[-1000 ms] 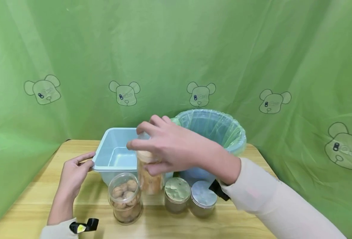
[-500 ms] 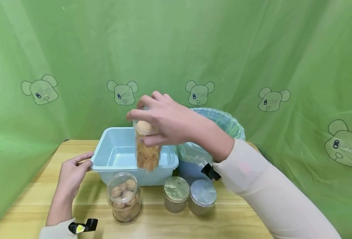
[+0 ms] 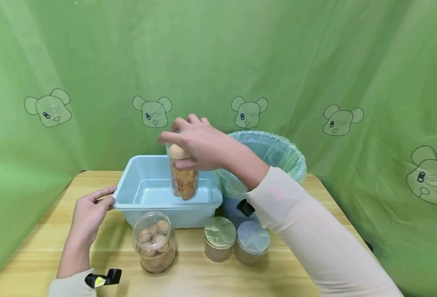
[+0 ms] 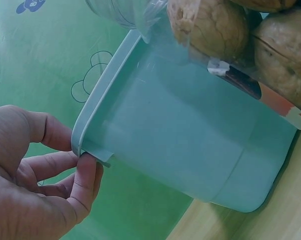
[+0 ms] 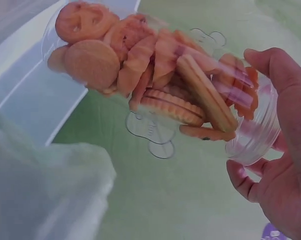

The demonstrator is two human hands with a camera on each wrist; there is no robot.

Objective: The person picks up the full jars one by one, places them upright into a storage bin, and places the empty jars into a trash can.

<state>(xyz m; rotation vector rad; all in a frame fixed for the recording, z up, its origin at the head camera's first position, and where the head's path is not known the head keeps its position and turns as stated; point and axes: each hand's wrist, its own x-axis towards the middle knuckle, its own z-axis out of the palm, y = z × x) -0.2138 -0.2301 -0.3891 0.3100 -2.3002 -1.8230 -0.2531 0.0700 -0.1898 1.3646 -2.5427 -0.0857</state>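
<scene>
My right hand [image 3: 203, 144] grips a clear jar of biscuits [image 3: 185, 181] from above, around its upper end. The jar hangs nearly upright over the light blue plastic basin [image 3: 166, 206]; whether its bottom touches the basin floor I cannot tell. In the right wrist view, thumb and fingers go round the clear neck of the jar, with cookies and sandwich biscuits [image 5: 175, 107] packed inside. My left hand [image 3: 90, 212] pinches the basin's left rim, thumb and fingers on either side of it in the left wrist view [image 4: 40, 170].
A clear jar of walnuts [image 3: 157, 243] stands in front of the basin. To its right are two small jars, one with a greenish lid [image 3: 220, 232] and one with a silvery lid [image 3: 253, 237]. Behind them stands a blue bin [image 3: 237, 208] with a green liner [image 3: 296, 165].
My right hand has lifted the biscuit jar off the table and carried it up and away, over the front rim into the space above the basin. The left hand keeps its place.
</scene>
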